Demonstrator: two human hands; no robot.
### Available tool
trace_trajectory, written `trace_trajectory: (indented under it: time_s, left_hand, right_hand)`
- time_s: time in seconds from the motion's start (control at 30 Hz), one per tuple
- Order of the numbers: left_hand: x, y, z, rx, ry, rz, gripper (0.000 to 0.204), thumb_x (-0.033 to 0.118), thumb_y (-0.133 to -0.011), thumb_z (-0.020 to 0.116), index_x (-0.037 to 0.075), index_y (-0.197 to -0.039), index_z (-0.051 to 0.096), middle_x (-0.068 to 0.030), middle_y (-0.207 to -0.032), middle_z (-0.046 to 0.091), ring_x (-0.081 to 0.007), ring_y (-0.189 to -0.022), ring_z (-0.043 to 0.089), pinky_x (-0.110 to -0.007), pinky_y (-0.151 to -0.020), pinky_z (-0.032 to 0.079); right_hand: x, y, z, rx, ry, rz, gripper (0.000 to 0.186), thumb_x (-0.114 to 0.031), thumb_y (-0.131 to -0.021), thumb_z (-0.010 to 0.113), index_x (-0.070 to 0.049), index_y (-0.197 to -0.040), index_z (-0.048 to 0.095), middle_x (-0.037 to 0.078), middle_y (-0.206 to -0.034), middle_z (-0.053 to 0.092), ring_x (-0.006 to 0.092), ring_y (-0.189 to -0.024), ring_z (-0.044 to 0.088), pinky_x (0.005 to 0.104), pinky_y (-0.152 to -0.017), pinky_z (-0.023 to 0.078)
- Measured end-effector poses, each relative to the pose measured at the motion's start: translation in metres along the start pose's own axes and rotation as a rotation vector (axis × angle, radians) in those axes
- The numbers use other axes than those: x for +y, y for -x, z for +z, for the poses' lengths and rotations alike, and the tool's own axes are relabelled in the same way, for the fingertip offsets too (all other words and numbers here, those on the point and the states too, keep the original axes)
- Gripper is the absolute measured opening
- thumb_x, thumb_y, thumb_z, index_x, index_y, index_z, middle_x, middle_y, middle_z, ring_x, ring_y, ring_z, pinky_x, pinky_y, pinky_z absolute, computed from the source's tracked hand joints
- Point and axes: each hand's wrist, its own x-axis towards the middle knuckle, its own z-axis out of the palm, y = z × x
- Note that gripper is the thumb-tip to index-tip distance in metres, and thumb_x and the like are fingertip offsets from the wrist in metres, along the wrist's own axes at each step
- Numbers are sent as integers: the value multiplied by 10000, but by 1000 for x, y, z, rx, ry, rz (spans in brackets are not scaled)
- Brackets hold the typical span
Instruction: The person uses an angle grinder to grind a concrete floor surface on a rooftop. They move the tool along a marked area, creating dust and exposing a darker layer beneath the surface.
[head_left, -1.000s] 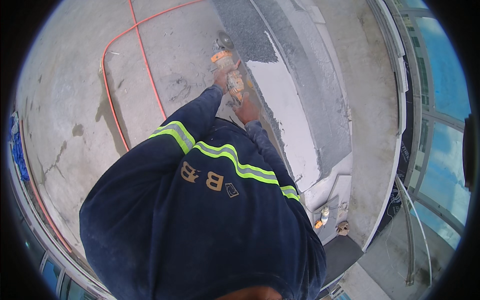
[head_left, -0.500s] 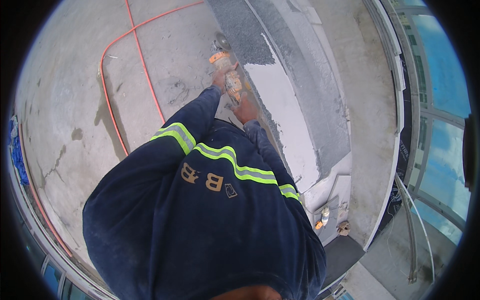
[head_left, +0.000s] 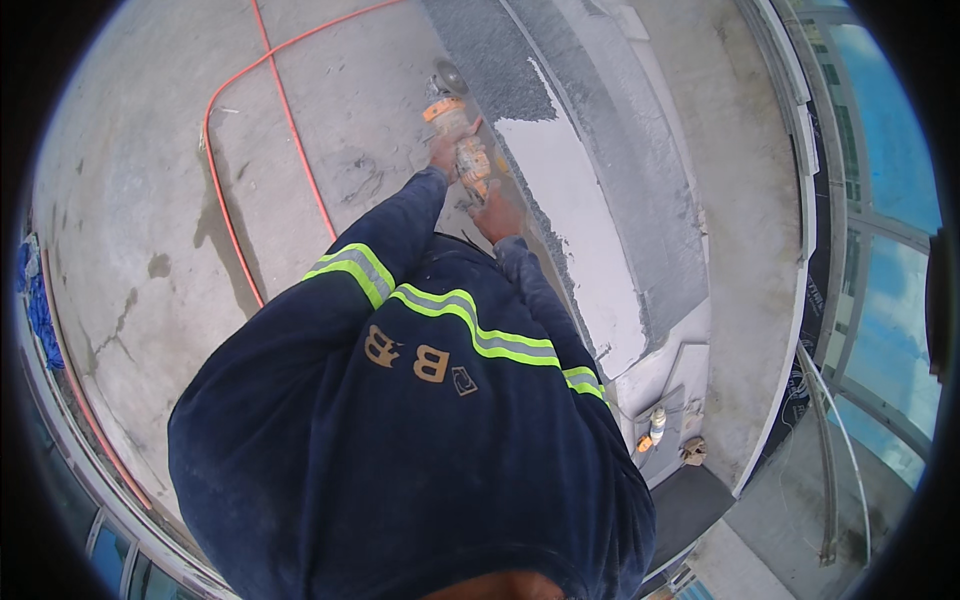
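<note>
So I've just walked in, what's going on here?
A person in a dark blue top is holding an orange angle grinder in both hands: the left hand nearer its disc, the right hand at the rear. The disc is at the edge of a dark grey strip with a white patch; I can't tell whether they touch. Orange hoses cross on the concrete floor to the left, and another power tool lies at lower right.

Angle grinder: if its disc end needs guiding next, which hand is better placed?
Probably the left. The left hand grips the angle grinder on its body, nearer the disc, while the right hand is at the rear end, farther from it.
</note>
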Motion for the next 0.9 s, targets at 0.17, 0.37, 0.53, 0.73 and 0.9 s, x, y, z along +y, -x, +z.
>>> trace_trajectory:
  time_s: [0.17,0.37,0.53,0.73,0.9]
  left_hand:
    - [-1,8,2,26,-13,-26,339,152,-820,686,2,-1101,568,-171,-876,652,-289,-721,698,-409,-624,600]
    - [-2,9,2,24,-26,-10,338,171,-810,697,4,-1076,572,-178,-884,656,-285,-718,700,-413,-623,602]
    - [-4,0,-1,31,-67,7,320,177,-813,685,14,-1060,565,-181,-863,654,-291,-708,693,-411,-623,598]
    - [-6,-10,-7,-12,2,-34,306,169,-817,673,12,-1052,556,-189,-855,643,-290,-697,671,-422,-635,588]
    - [-8,-11,-7,3,9,3,292,162,-829,657,9,-1055,553,-192,-861,643,-298,-700,673,-420,-634,589]
  right_hand:
    - [-1,5,0,-1,18,9,724,-318,-764,727,6,-1314,386,250,-969,675,411,-914,658,490,-784,512]
    - [1,7,-2,3,7,-6,730,-323,-756,742,21,-1303,401,251,-989,672,405,-935,657,484,-791,513]
    - [2,2,-1,7,7,-9,732,-319,-752,739,7,-1312,399,253,-973,672,411,-913,658,488,-777,515]
    - [7,-1,10,98,-31,-64,686,-317,-759,718,1,-1283,410,249,-943,671,418,-881,655,503,-755,512]
    - [8,-2,10,101,-6,-66,646,-320,-767,707,-3,-1252,422,251,-942,672,417,-883,657,503,-749,512]
